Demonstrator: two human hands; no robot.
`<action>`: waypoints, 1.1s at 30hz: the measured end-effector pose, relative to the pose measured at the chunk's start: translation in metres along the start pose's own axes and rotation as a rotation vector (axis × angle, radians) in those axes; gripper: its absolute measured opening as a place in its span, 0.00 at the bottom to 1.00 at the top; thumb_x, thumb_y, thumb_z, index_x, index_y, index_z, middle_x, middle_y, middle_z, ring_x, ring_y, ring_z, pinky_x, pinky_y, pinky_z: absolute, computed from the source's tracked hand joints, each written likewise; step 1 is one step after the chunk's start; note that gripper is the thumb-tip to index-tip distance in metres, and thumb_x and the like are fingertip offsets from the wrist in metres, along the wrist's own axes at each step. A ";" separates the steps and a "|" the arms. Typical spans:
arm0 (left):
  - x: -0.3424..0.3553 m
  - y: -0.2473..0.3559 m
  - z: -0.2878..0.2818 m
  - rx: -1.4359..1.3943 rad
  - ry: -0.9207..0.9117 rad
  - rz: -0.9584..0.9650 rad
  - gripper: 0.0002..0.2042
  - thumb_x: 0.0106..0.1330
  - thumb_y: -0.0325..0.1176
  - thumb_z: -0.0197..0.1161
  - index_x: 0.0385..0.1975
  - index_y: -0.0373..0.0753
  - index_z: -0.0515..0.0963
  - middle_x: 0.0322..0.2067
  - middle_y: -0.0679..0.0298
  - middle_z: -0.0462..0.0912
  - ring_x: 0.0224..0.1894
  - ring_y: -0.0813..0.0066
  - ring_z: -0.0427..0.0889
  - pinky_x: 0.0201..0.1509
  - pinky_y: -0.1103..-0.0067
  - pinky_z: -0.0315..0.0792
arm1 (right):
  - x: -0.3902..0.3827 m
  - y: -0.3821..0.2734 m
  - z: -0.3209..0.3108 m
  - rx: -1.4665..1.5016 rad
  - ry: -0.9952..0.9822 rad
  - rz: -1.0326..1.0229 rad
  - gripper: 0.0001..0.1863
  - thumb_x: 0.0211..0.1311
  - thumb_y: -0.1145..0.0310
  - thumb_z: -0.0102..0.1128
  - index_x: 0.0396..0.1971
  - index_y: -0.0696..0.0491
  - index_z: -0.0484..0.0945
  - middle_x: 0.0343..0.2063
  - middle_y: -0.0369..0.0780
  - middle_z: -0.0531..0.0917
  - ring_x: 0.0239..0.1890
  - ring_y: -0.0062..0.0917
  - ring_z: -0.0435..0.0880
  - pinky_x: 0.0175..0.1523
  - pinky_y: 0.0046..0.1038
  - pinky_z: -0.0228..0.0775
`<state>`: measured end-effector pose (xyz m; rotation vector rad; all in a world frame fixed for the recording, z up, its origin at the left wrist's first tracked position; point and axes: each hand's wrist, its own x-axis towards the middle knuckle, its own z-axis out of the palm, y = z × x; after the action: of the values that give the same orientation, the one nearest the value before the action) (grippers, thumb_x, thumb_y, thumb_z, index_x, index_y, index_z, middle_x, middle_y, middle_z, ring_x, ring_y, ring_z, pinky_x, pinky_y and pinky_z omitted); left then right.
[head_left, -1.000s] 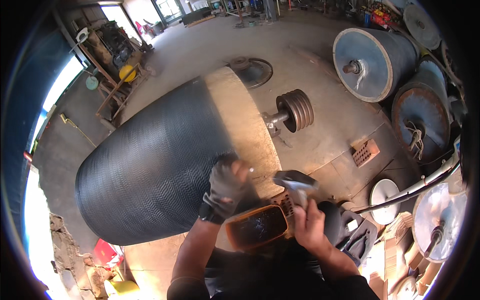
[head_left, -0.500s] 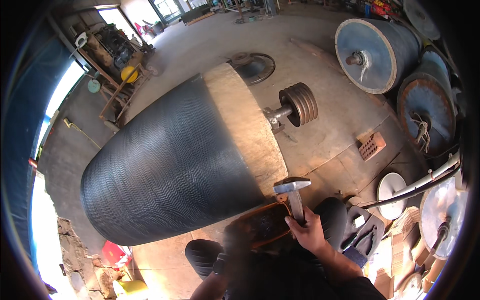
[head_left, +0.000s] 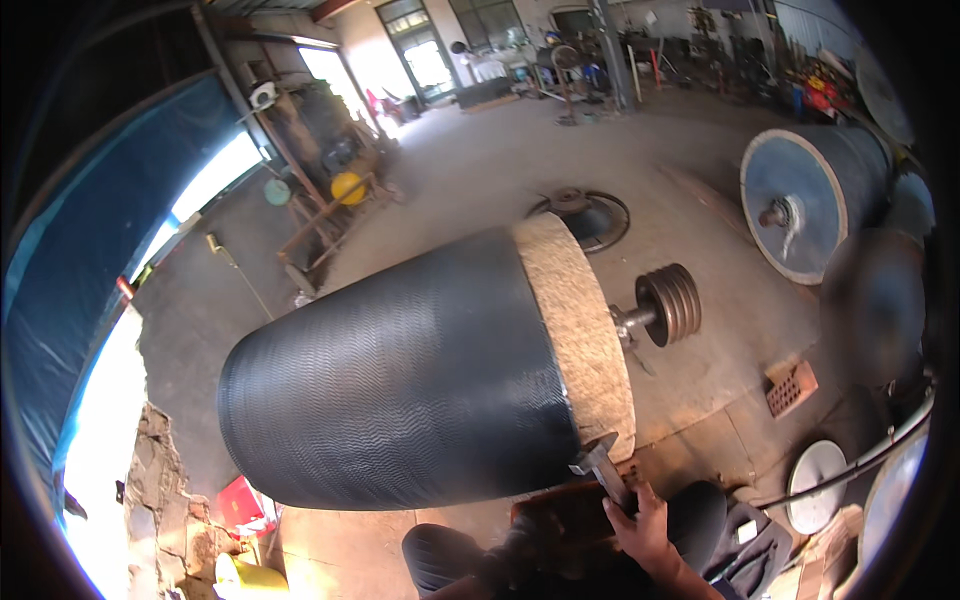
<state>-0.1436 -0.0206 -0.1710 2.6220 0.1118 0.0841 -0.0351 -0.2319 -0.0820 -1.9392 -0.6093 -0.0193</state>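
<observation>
My right hand [head_left: 642, 525] is closed round the handle of a hammer [head_left: 608, 474]. The hammer's metal head is at the lower right edge of a large drum [head_left: 400, 370], where its black, wavy-ridged covering meets a pale, rough band [head_left: 580, 340]. Whether the head touches the drum cannot be told. My left hand [head_left: 515, 548] is only a dark, smeared shape between my knees, its fingers not readable. A dark rusty tray or frame [head_left: 570, 510] lies partly hidden below the drum.
A shaft with a grooved pulley [head_left: 672, 305] sticks out of the drum's right end. Beyond lies a round metal wheel [head_left: 585, 215]. A perforated brick [head_left: 792, 390], a pale disc [head_left: 816, 485] and large blue-ended drums [head_left: 795, 205] stand at right. A red container [head_left: 245, 505] is at lower left.
The view has tilted up and shifted, so the drum sits lower and further right. The hammer has turned, its head now against the drum's edge in view. My left forearm has dropped mostly out of sight.
</observation>
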 end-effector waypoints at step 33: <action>0.140 0.064 -0.141 0.125 0.816 0.122 0.32 0.59 0.18 0.67 0.66 0.43 0.74 0.34 0.63 0.83 0.37 0.62 0.80 0.46 0.68 0.74 | 0.037 0.003 0.019 0.056 0.124 -0.052 0.11 0.76 0.66 0.60 0.44 0.59 0.73 0.28 0.52 0.85 0.31 0.54 0.85 0.34 0.42 0.76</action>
<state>-0.0116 0.0067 -0.0116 2.5431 0.2381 1.2119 -0.0067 -0.2017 -0.0824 -1.8521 -0.5721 -0.1523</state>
